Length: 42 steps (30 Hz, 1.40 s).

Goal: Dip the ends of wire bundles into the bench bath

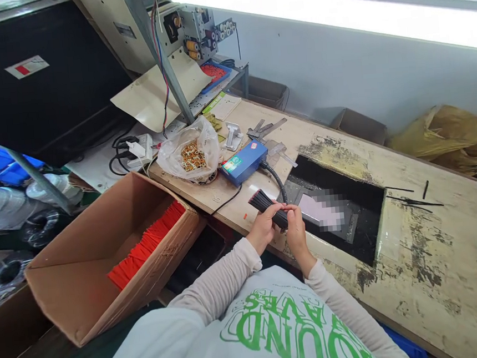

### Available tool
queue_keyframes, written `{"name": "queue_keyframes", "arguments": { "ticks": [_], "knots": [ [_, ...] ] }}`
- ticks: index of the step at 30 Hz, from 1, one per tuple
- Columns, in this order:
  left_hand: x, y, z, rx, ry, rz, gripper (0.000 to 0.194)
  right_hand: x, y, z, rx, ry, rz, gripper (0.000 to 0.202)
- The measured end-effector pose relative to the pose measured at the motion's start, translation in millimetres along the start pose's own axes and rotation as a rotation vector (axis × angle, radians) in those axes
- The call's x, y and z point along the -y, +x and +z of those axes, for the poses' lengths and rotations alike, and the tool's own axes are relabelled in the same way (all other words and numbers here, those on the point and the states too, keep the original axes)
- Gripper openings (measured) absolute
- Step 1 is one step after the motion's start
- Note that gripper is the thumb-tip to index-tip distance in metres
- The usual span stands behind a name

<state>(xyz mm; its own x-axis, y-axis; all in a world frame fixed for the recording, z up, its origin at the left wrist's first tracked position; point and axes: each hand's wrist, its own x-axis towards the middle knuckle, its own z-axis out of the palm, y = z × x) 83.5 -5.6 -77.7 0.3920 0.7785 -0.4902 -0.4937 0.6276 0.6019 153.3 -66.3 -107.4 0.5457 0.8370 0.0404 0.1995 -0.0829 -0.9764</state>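
A bundle of black wires [262, 201] with reddish ends is wrapped in my left hand [263, 228], its cut ends pointing up and left. My right hand [296, 228] is beside it on the right, fingers pinched close to my left fingertips at the bundle's edge; what it pinches is too small to make out. Just beyond my hands is a blue box [244, 163] with a black flexible tube [279, 181] curving down toward them. A dark recess [364, 207] in the bench lies to the right of my hands.
On the bench [429, 262] are a plastic bag of small brass-coloured parts [193, 155], metal calipers [265, 129] and loose black wires [422, 203]. At left stands a cardboard box [83, 265] holding red wires [148, 245]. A metal post [161, 57] rises behind.
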Motion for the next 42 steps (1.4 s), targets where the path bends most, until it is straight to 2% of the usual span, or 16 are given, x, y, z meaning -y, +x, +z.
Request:
{"name": "queue_keyframes", "arguments": {
  "ticks": [4,8,11,14,17,19,22,26,30,42],
  "knots": [
    [10,1,2.2,-0.059,-0.033,-0.087,0.026,-8,-3,4,-0.086,0.009,0.081,0.039],
    [14,-1,8.1,-0.054,-0.087,-0.049,0.025,-7,-5,5,-0.186,0.005,0.110,0.041],
    [15,-1,11.5,-0.055,-0.104,-0.026,0.027,-4,-6,7,-0.207,-0.050,0.112,0.041],
    [9,-1,10.8,-0.063,-0.124,-0.038,0.028,-3,-6,2,-0.093,-0.015,0.109,0.043],
    [-4,-3,7.4,-0.041,-0.182,-0.054,0.028,2,-4,-16,0.059,0.082,0.068,0.047],
    [-15,-7,5.1,-0.001,-0.197,-0.071,0.028,9,-1,-34,0.119,0.063,-0.057,0.041],
    [-28,-14,3.2,0.036,-0.159,-0.123,0.028,27,4,-57,0.281,-0.052,-0.330,0.030],
    [-35,-23,3.2,0.092,-0.109,-0.220,0.027,48,12,-68,0.486,-0.176,-0.588,0.027],
    [-36,-28,3.4,0.143,-0.119,-0.265,0.024,51,19,-66,0.534,-0.213,-0.687,0.023],
    [-32,-35,1.6,0.203,-0.115,-0.309,0.023,47,20,-64,0.575,-0.080,-0.640,0.018]
  ]
}}
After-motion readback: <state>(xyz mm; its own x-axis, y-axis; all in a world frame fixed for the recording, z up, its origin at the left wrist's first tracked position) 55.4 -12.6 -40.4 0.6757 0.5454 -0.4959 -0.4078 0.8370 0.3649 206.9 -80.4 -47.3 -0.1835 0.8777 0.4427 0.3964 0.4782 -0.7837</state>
